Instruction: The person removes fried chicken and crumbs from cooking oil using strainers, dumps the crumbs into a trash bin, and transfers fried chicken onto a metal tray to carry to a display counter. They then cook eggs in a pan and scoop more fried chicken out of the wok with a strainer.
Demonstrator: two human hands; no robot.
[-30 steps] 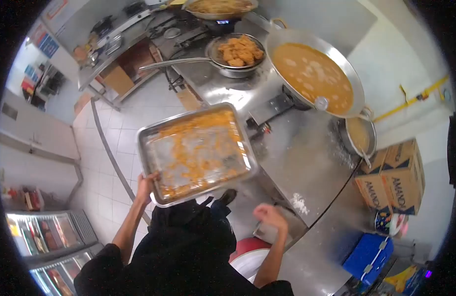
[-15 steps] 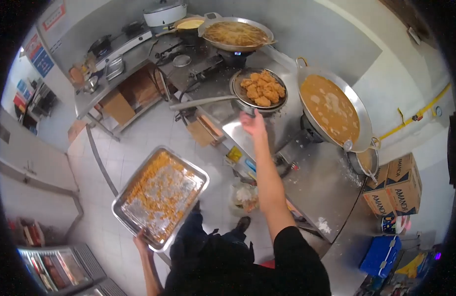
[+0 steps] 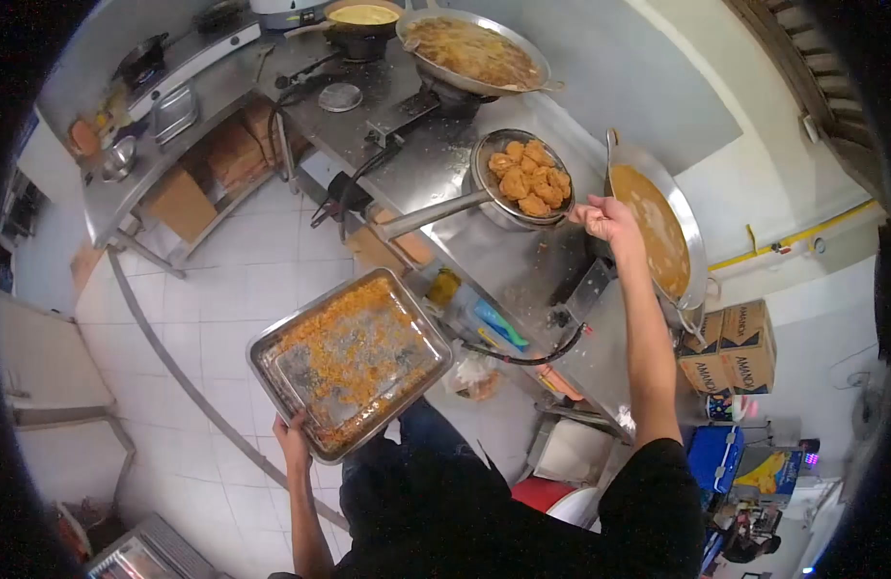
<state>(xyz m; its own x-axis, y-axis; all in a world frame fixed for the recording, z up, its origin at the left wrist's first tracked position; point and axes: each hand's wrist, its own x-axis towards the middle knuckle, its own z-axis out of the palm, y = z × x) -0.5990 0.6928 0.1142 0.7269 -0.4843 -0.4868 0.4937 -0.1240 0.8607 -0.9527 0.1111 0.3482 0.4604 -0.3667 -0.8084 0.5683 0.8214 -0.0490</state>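
Note:
My left hand [image 3: 293, 439] grips the lower left corner of a rectangular metal tray [image 3: 259, 355], its fingers curled at the rim. Orange-brown fried crumbs [image 3: 354, 357] are scattered over the tray's bottom. My right hand [image 3: 607, 220] is closed at the right edge of a round long-handled strainer [image 3: 436, 214], its fingertips pinching the rim. Several pieces of fried chicken [image 3: 530, 179] lie in the strainer. Under it, a metal pot [image 3: 503, 218] is partly hidden on the steel counter [image 3: 479, 256].
A wok of bubbling oil [image 3: 479, 55] stands at the back, beside a smaller yellow-filled pan [image 3: 363, 15]. Right of my right hand is a large wok of brown liquid [image 3: 653, 232]. A black hose [image 3: 532, 360] hangs at the counter's front edge. Cardboard boxes [image 3: 730, 347] stand at right.
My right hand has moved from below the strainer to its right rim and closed there. The tray, still in my left hand, appears further right and turned as the view shifts.

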